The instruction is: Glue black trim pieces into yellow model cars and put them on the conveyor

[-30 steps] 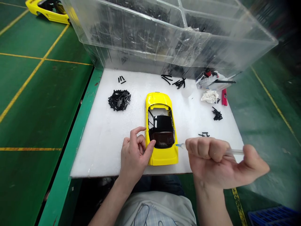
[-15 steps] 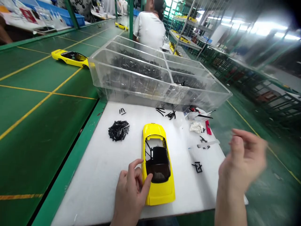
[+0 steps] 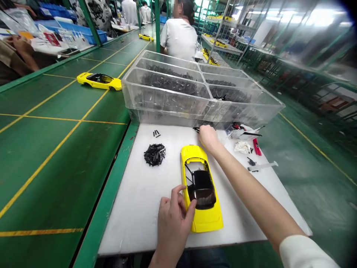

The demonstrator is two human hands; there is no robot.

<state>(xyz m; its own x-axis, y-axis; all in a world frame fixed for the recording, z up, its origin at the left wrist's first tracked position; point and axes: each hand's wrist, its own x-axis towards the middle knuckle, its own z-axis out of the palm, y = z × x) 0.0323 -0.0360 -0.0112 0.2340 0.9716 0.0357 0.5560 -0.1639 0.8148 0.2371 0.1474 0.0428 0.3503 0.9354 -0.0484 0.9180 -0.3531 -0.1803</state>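
Observation:
A yellow model car body (image 3: 201, 186) with a black roof lies on the white foam pad (image 3: 139, 201). My left hand (image 3: 174, 219) rests on the pad against the car's left side, thumb and forefinger touching it beside the dark rear window. My right hand (image 3: 208, 137) is stretched far forward to the small black strips (image 3: 196, 130) at the pad's back edge, under the clear bin. Its fingers point down onto the strips and are hidden behind the knuckles. A clear syringe-like applicator (image 3: 262, 166) lies on the pad at the right.
A clear divided bin (image 3: 200, 93) full of black parts stands behind the pad. A heap of black parts (image 3: 154, 153), a white rag (image 3: 242, 147) and a red tool (image 3: 257, 146) lie on the pad. Another yellow car (image 3: 99, 81) sits on the green belt (image 3: 55, 141). A person in a white shirt (image 3: 178, 37) works beyond.
My right hand let go of the applicator, which now lies on the pad, and reached forward to the black strips at the back. The view lifted and shifted. My left hand stays at the car.

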